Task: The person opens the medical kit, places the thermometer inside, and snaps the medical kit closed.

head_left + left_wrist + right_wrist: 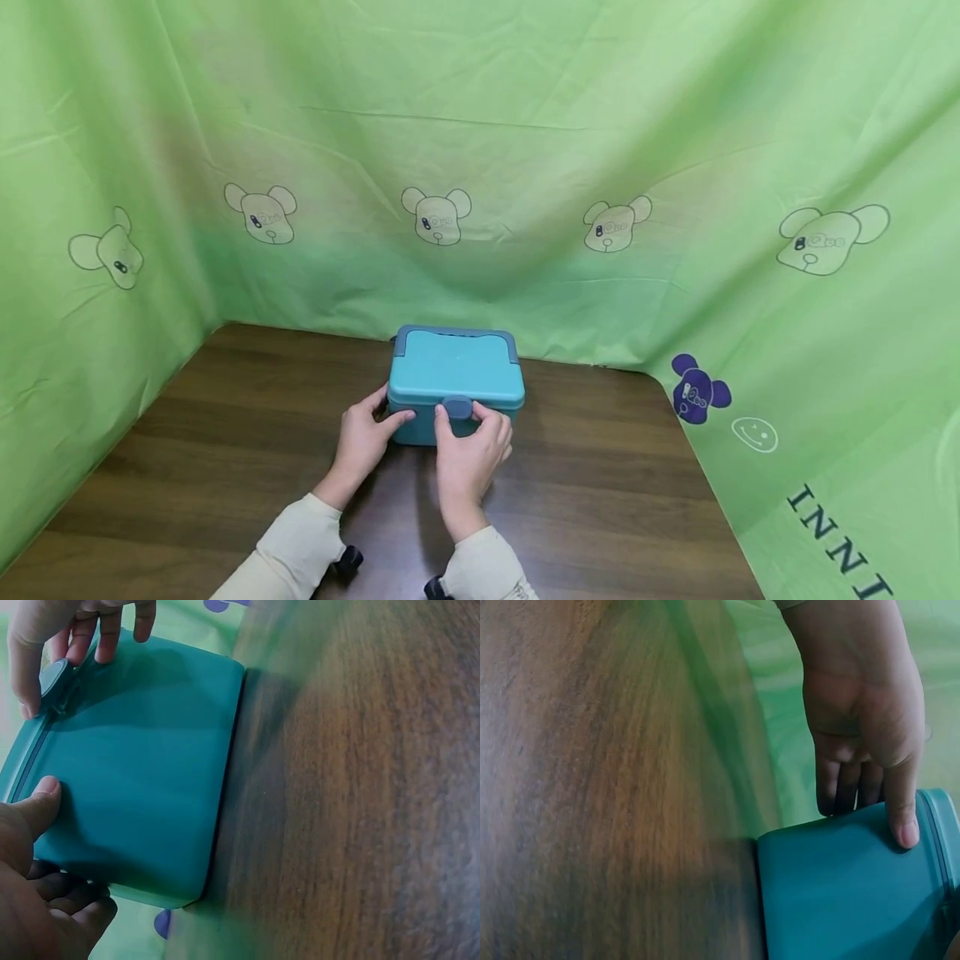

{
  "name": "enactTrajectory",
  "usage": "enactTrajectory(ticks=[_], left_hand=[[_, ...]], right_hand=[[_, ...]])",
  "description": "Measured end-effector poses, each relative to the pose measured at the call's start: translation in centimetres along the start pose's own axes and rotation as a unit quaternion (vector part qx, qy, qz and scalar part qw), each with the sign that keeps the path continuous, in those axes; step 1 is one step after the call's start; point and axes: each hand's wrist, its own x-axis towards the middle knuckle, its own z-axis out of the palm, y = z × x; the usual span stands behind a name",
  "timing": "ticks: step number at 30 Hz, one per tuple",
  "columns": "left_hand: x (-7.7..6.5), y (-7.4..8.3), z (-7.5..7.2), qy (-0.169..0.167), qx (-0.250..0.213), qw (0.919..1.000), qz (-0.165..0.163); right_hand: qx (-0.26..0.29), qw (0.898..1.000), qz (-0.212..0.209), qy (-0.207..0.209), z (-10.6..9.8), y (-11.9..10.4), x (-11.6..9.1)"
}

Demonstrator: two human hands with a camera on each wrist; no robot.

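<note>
On the wooden table, against the green cloth, sits a teal lidded box (456, 367) with a grey-blue handle (516, 346) folded round its lid. The lid is down. My left hand (362, 437) holds the box's front left corner, its thumb on the front wall and the other fingers along the left side. At the middle of the front edge, my right hand (471, 458) pinches the grey-blue latch (457, 407) between thumb and index finger. In the left wrist view, the right thumb and fingers lie on either side of the latch (56, 681). The box's back is hidden.
Green cloth (510, 108) with bear prints hangs behind and along both sides of the brown wooden table (615, 467). Each light sleeve (288, 542) has a black strap piece at the wrist.
</note>
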Motion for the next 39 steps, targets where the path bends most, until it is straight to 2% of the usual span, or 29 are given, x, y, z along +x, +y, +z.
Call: enactTrajectory(ticks=[7, 21, 31, 39], left_hand=[[0.2, 0.1, -0.4, -0.002, 0.006, 1.0, -0.001], [-0.2, 0.1, -0.1, -0.001, 0.019, 0.9998, -0.002], [-0.5, 0.1, 0.2, 0.006, -0.001, 1.0, -0.001], [-0.6, 0.2, 0.4, 0.012, -0.003, 0.9999, 0.001]], right_hand=[[-0.015, 1.0, 0.006, -0.015, -0.2, -0.6, 0.3], [-0.019, 0.997, 0.061, -0.046, -0.5, -0.2, -0.4], [-0.022, 0.998, 0.053, -0.038, -0.4, 0.0, -0.3], [-0.021, 0.999, 0.031, -0.014, 0.0, 0.6, -0.5]])
